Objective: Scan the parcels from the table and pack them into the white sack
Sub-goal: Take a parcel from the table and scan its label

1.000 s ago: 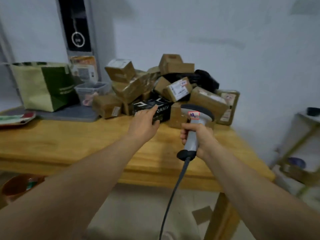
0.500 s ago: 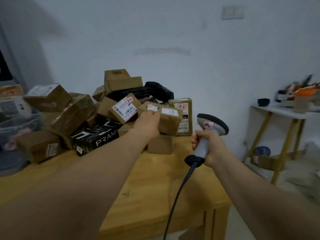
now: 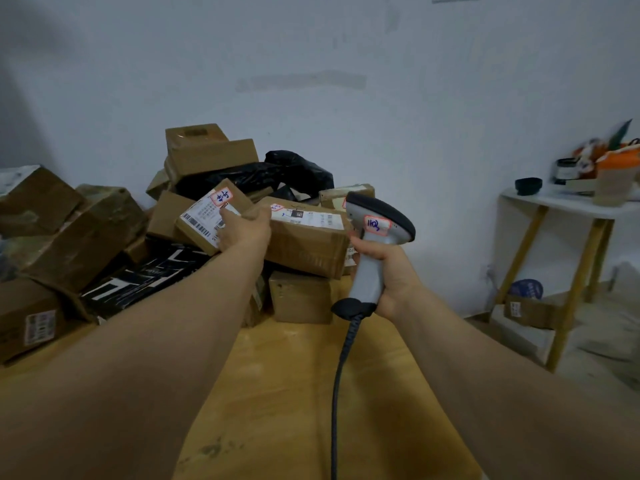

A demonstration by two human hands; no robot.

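Grips with left hand (image 3: pixel 244 231) a small brown parcel (image 3: pixel 202 218), tilted among the pile (image 3: pixel 104 220) at the back of the wooden table (image 3: pixel 294 393), white barcode label up, pink-edged sticker in illegible blue handwriting. Clasps with right hand (image 3: pixel 394 273) the grey scanner (image 3: pixel 370 268) by its handle, just right of that parcel; reads roughly "110" in blue on its sticker. Notes black box (image 3: pixel 149 275) with partly hidden white lettering, black bag (image 3: pixel 294 171) behind.

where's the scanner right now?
Head view, right of centre: the scanner is held in the right hand, over the wooden table, just right of the big brown parcel.
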